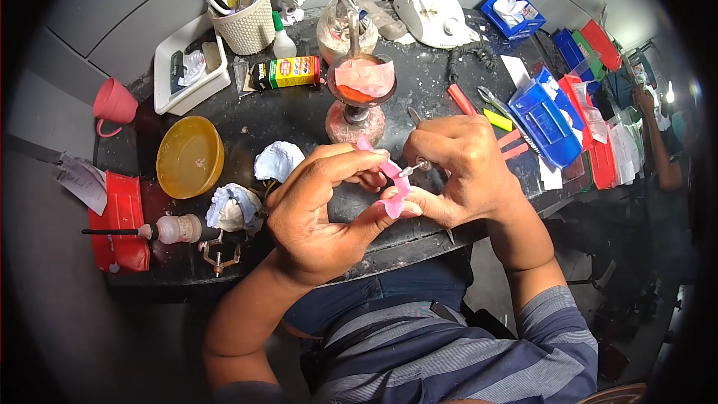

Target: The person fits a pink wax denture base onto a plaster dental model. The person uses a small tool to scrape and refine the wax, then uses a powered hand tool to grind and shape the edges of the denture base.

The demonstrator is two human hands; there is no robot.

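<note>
Between the fingertips of my left hand [318, 198] is a curved pink wax dental piece [398, 193], held up above the near edge of the bench. My right hand [467, 168] is closed around a slim metal wax-carving tool [423, 164]. Its whitish tip meets or nearly meets the inner side of the pink piece; a thin pointed end shows below the hand. Just beyond my hands stands a burner-like stand with a round dish [362, 96] holding a pink wax sheet [364, 75]. Left of my left hand lie two pale plaster dental casts, one bluish [278, 160], one in an articulator [233, 208].
To the left are a yellow bowl [190, 157], a pink mug [116, 103], a red bin [123, 217] and a torch-like tool [178, 229]. Behind stand a white tray [166, 96], a woven pot [247, 26] and a white machine [434, 13]. Pliers [497, 103] and a blue bin [550, 123] sit right.
</note>
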